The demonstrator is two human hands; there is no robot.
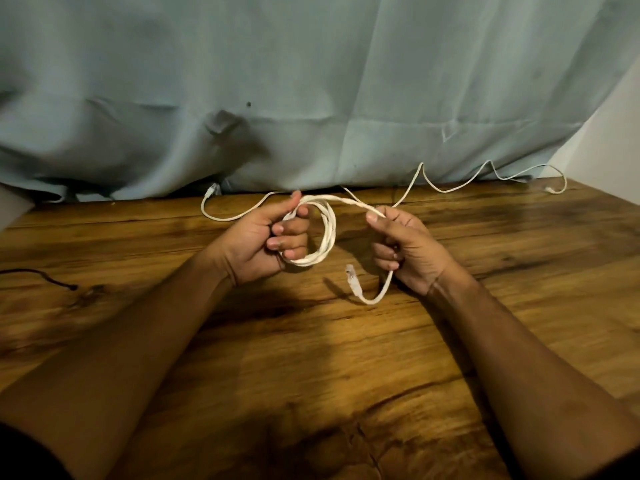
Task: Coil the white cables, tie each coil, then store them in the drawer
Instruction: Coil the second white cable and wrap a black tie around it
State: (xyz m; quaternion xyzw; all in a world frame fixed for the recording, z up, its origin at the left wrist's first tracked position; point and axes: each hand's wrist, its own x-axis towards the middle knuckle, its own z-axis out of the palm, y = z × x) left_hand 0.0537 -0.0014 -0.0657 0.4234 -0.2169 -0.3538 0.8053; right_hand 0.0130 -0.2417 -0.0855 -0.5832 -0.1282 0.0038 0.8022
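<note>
Wood-grain surface (311,358) fills the near view, with both forearms reaching out over it. Just below and right of the coil (329,233), the free tail hangs from my right hand (405,244) and ends in a clear plug (351,277). That hand is curled round the cable, thumb and forefinger pinching the strand that leads to the coil. My left hand (263,237) grips the coil's left side, fingers hooked through the loops. The coil is a few flat, slightly twisted white turns, roughly round. I judge tying comes next: I'd keep the left grip firm so the turns can't spring, then pass the tail through the coil's centre and wrap snugly. Beyond the coil, a thinner white cable (446,190) lies loose and uncoiled along the foot of a pale blue cloth (311,81).
</note>
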